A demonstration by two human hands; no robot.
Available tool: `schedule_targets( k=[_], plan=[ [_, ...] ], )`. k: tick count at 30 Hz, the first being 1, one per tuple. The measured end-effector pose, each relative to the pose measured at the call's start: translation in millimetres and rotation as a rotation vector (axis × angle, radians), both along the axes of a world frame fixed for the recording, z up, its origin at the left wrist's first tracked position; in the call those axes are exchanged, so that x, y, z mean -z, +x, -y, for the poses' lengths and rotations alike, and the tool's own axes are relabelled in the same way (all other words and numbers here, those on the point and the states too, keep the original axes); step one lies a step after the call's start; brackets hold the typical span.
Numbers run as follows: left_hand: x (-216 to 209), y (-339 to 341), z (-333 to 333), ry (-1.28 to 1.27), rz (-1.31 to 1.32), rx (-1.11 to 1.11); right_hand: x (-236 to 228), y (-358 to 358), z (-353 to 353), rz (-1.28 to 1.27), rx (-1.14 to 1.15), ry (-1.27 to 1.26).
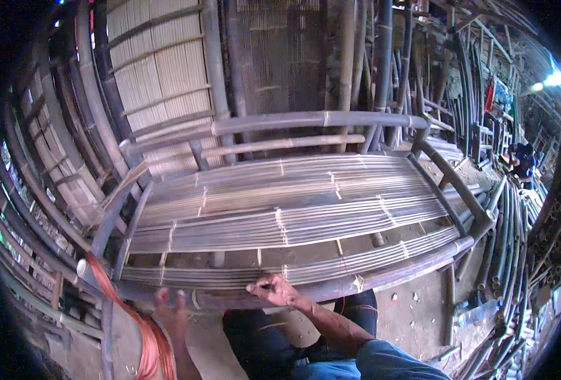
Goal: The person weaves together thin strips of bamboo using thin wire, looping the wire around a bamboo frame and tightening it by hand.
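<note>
In front of me stands a bamboo bench (394,278) whose seat is made of thin slats (249,228) tied in bands with pale lashings. My right hand (275,291) is over the front rail at the edge of the front slat band, its fingers curled into a pinch. Whatever lies between those fingers is too small to make out. Lower left, my left hand (171,313) is raised just before the front rail, slightly blurred, fingers stretched up and apart. Beside it, a bundle of orange-red strands (150,335) hangs over the bench's left end. A thin red string (343,272) crosses the front rail farther right.
A gap in the seat lies between the front band and the wider slats behind. Slatted panels (160,69) and upright poles rise behind the backrest rail (274,122). Bamboo poles (505,240) lie piled at right. Another person (522,161) is far off at right.
</note>
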State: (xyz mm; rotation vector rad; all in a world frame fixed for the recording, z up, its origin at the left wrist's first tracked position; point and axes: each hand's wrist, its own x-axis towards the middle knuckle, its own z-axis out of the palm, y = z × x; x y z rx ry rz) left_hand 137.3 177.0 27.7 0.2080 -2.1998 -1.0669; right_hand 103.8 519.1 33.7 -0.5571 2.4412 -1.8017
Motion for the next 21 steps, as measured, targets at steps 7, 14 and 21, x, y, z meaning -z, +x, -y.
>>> schedule_targets(
  k=[7, 14, 21],
  plan=[
    [54.0, -31.4, 143.9, 0.130, -0.258, -0.196, -8.5, 10.3, 8.9, 0.050, -0.031, -0.051],
    [39.2, -13.5, 142.6, 0.674, -0.092, 0.057, -6.0, -9.9, 22.1, -0.139, 0.037, 0.130],
    [32.6, 75.8, 240.9, 0.637, 0.566, 0.225, -28.2, -59.1, 71.3, -0.479, -0.099, 0.428]
  ],
)
